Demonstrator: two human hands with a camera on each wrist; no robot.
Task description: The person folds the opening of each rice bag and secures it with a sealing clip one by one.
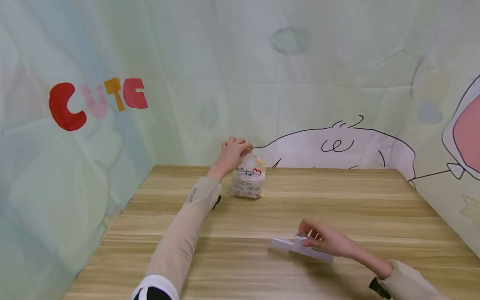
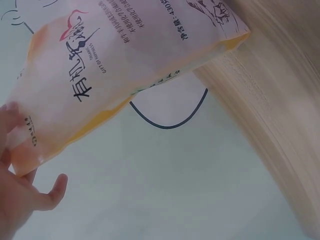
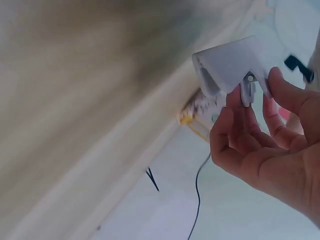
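A white and yellow printed plastic pouch (image 1: 248, 180) stands upright on the wooden table, near its back edge. My left hand (image 1: 235, 155) pinches the pouch's top; the left wrist view shows the fingers at the top corner of the pouch (image 2: 115, 60). Above the table's right half, my right hand (image 1: 326, 238) grips a long pale bag clip (image 1: 300, 246) by its middle handle. In the right wrist view, thumb and fingers press on the handles of the clip (image 3: 230, 65), and its jaws look parted at the end.
The wooden table (image 1: 225, 258) fills the lower view. Hanging cloth (image 1: 210, 62) with cartoon prints and coloured letters surrounds it at the back and sides. Dark straps show at both wrists, over beige sleeves (image 1: 176, 233).
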